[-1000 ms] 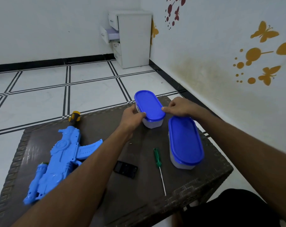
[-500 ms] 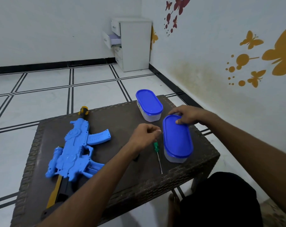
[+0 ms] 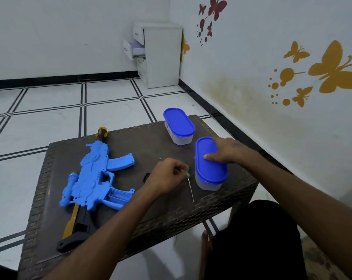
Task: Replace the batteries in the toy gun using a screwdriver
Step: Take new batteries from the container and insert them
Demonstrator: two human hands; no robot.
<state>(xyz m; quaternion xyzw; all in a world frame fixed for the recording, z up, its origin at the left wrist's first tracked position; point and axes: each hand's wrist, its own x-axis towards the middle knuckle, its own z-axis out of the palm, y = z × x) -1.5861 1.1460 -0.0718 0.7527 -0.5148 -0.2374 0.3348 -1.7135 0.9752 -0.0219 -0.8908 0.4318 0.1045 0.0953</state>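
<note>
So, far left of the wicker table [image 3: 221, 201] lies the blue toy gun [image 3: 94, 180], on its side, muzzle pointing away, black-and-yellow stock toward the person. The slot in the grip looks open to me, and there's a small dark piece [image 3: 146, 177] on the table just beside the left wrist, which I'd guess is the battery cover, though it's half hidden.

Next over, the left hand [image 3: 167, 178] has its fingers curled down at the green handle of the screwdriver [image 3: 190, 186]. It looks like a pinch on the handle, but the hand hides most of it, so I can't swear it has a real grip. The metal shaft lies flat on the table, tip pointing back at the person.

Right of that, the right hand [image 3: 225, 151] rests across the blue lid of the near container [image 3: 210, 164], fingers fairly flat, thumb along the edge, not obviously squeezing. The second container [image 3: 179, 126] sits farther back, untouched.

My take: pick the driver up by the handle, not the thin shaft, so it doesn't roll. If the near container is getting opened, hold its base down while peeling the lid from one end.
</note>
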